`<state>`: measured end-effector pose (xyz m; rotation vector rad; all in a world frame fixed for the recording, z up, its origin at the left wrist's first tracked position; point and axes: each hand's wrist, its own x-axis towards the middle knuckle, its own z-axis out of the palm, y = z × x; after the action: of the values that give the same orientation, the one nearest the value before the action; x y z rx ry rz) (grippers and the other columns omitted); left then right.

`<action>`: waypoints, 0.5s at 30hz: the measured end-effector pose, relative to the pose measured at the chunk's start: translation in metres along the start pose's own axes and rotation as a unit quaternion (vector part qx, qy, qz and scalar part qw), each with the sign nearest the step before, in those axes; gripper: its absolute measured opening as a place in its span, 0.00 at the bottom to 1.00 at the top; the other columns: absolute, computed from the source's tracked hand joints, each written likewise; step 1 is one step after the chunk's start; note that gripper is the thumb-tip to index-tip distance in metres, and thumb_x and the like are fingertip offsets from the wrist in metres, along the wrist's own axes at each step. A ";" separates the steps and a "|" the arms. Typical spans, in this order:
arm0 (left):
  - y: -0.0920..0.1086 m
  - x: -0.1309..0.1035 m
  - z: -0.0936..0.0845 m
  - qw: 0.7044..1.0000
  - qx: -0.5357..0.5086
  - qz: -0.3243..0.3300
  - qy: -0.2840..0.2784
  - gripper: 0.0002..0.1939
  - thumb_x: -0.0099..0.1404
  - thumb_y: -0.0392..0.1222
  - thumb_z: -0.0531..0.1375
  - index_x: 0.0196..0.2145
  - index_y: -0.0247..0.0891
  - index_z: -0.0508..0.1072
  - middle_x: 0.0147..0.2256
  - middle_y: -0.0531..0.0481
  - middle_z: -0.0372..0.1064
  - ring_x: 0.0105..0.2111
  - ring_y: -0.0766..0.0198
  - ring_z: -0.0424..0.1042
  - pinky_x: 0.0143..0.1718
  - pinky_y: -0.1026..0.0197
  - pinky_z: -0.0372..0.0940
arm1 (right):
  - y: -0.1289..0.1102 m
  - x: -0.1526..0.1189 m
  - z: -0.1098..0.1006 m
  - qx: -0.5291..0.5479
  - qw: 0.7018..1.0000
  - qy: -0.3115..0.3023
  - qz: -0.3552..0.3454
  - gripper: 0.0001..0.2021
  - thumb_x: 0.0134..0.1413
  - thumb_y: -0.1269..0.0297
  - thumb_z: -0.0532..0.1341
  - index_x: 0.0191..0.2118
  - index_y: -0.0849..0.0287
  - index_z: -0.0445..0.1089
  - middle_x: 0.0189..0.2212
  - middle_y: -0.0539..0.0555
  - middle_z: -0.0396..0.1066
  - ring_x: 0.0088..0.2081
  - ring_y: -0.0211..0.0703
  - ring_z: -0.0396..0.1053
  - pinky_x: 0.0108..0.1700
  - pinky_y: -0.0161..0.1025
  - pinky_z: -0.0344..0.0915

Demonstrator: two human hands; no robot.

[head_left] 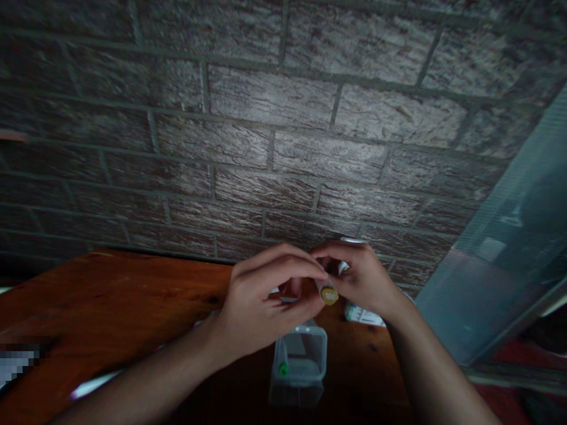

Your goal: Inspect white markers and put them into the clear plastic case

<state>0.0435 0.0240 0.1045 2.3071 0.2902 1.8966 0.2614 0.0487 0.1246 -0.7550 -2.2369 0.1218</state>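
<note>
My left hand [270, 301] pinches a marker [329, 295] between thumb and fingers. The marker's yellow-brown end, printed with 100, faces me; most of its body is hidden by my hands. My right hand [357, 274] is closed, thumb and fingers drawn together right beside the marker at its far side. What lies inside those fingers is mostly covered. Just below the hands sits a clear plastic box [325, 354] with its open side toward me. Inside it lies another marker with a green end [283, 369].
A brown wooden table [168, 289] stands against a grey brick wall [292, 100]. Behind my right wrist is a white printed package [365, 316], partly hidden. A white object [95, 385] lies by my left forearm. A translucent panel [491, 236] stands at the right.
</note>
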 end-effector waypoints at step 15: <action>0.000 0.002 -0.001 1.000 0.008 0.013 0.009 0.11 0.61 0.27 0.74 0.40 0.34 0.81 0.40 0.47 0.81 0.27 0.71 0.76 0.29 0.69 0.72 | 0.006 -0.003 -0.005 -0.009 1.000 0.006 0.019 0.07 0.63 0.66 0.70 0.45 0.60 0.83 0.37 0.55 0.84 0.30 0.38 0.75 0.33 0.35 0.70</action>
<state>0.0426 0.0245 0.1062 2.3175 0.2794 1.9351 0.2691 0.0516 0.1246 -0.8063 -2.2157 0.1152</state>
